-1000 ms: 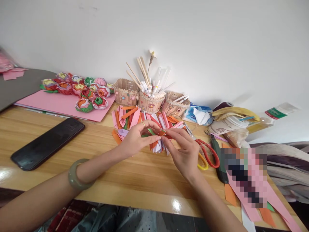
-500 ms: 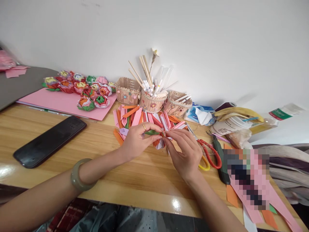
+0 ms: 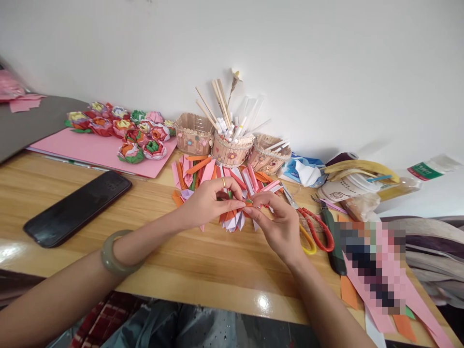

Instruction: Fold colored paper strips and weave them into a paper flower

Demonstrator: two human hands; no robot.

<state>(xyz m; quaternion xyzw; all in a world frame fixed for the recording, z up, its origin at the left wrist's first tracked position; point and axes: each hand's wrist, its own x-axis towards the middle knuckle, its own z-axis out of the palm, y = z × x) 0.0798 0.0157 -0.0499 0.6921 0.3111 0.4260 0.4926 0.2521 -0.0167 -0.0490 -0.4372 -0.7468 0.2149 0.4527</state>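
Note:
Between my two hands is a partly hidden paper flower (image 3: 234, 223), with lilac-white and orange folded petals and a bit of green. My left hand (image 3: 212, 199), wearing a ring, pinches it between thumb and fingers from the left. From the right, the thumb and bent fingers of my right hand (image 3: 279, 220) close on the same piece. Behind the hands lies a heap of folded paper strips (image 3: 208, 169) in pink, orange, white and green. Red-and-yellow-handled scissors (image 3: 314, 229) lie just right of my right hand.
Finished paper flowers (image 3: 130, 152) sit on pink card (image 3: 97, 152) at the left. A phone (image 3: 78, 208) lies nearer. Decorated baskets (image 3: 232, 150) with sticks and pens line the wall. Tissues (image 3: 308, 171), a cup (image 3: 339, 188), a green-handled tool (image 3: 332, 241) and paper sheets (image 3: 427, 295) are at right.
My fingers have shifted their pinch, and more of the flower's lilac and orange petals shows below them. The right hand's fingers are more bent. The view has moved slightly.

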